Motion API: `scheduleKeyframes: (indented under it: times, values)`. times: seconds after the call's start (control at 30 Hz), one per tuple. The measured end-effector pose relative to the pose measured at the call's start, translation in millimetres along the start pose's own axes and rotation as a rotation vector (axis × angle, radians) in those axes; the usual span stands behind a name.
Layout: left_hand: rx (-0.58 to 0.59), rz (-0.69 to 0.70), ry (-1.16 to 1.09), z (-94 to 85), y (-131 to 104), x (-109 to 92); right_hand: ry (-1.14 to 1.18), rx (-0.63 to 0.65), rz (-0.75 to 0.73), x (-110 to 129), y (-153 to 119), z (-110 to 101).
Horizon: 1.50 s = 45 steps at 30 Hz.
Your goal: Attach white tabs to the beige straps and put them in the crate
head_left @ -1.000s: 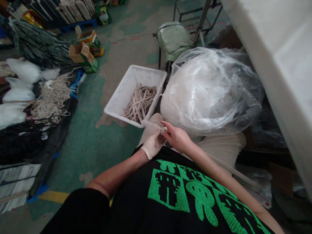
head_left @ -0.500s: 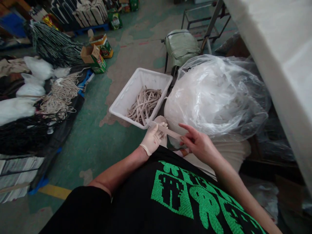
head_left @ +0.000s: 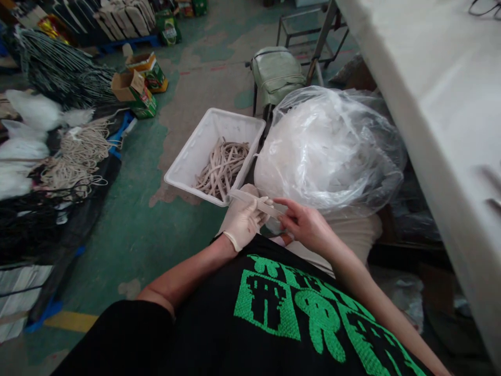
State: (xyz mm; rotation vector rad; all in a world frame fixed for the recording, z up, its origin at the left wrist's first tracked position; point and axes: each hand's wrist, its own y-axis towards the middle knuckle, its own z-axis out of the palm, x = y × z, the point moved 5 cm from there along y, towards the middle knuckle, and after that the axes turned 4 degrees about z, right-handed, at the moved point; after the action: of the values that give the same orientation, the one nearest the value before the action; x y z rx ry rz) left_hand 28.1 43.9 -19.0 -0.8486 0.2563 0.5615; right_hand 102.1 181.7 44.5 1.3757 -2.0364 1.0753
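Observation:
A pale, flat strip (head_left: 266,208) runs between my two hands, in front of my shirt. My left hand (head_left: 243,223), in a whitish glove, is closed around it; one end of the strip sticks out past the fingers toward the white tub (head_left: 178,163). My right hand (head_left: 305,224), bare, pinches the other end between thumb and fingers, with the index finger stretched along it. Inside the tub lies a tangled heap of beige flat straps (head_left: 223,166), just beyond my left hand.
Right of the tub stands a big clear plastic bag (head_left: 324,151) of white material. Behind it is a stool with a green cover (head_left: 277,75). A pale-topped table (head_left: 426,99) runs along the right. Cord bundles (head_left: 78,151) and open cartons (head_left: 135,94) lie left.
My hands have come closer together along the strip, my right hand shifting left toward the gloved one. The whole view has swung slightly to the right.

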Motion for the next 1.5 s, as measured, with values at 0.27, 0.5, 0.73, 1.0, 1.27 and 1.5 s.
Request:
scheduleKeyframes:
  times: [0.27,0.5,0.73,1.0,1.27,1.5]
  values:
    - [-0.004,-0.043,-0.014,11.1,0,-7,0.132,0.104,-0.220,19,-33,-15]
    - [0.047,-0.102,-0.001,17.3,-8,10,0.483,0.222,-0.090,-11,-72,-18]
    - [0.059,-0.271,0.016,9.0,-12,37,0.490,0.142,0.129,-50,-74,16]
    - [-0.135,0.082,-0.042,-2.5,14,1,0.286,0.126,0.165,-53,-91,2]
    - [-0.001,0.528,0.104,17.7,18,-39,0.296,0.065,0.144,-64,-74,16]
    - [-0.119,0.168,0.072,-34.3,37,13,0.218,0.013,0.184,-99,-93,13]
